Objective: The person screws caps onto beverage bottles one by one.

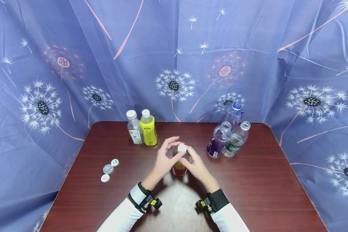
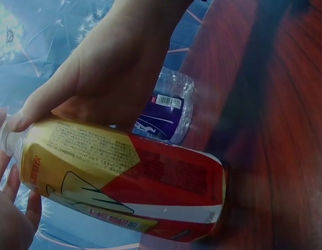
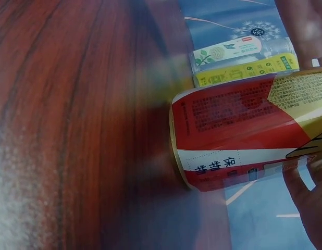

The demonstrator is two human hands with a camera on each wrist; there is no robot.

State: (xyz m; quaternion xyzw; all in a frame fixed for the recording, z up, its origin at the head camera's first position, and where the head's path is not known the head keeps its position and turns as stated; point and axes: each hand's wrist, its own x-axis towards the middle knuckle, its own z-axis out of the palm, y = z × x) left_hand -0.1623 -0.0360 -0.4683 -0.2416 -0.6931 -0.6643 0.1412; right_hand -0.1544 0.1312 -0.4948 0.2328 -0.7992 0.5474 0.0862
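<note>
A bottle with a red and yellow printed label and a white cap stands upright at the middle of the table, between both hands. My left hand is at the top, its thumb in front of the white cap and its fingers behind. Lower, around the neck and shoulder, my right hand holds the bottle. In the left wrist view the right thumb presses the clear neck. The bottle's label fills much of the right wrist view, where the cap is out of frame.
A clear bottle and a yellow-labelled bottle, both capped, stand back left. Several loose caps lie at left. Back right stand uncapped purple-labelled and green-labelled bottles, with a bluish bottle behind. A patterned curtain surrounds the table.
</note>
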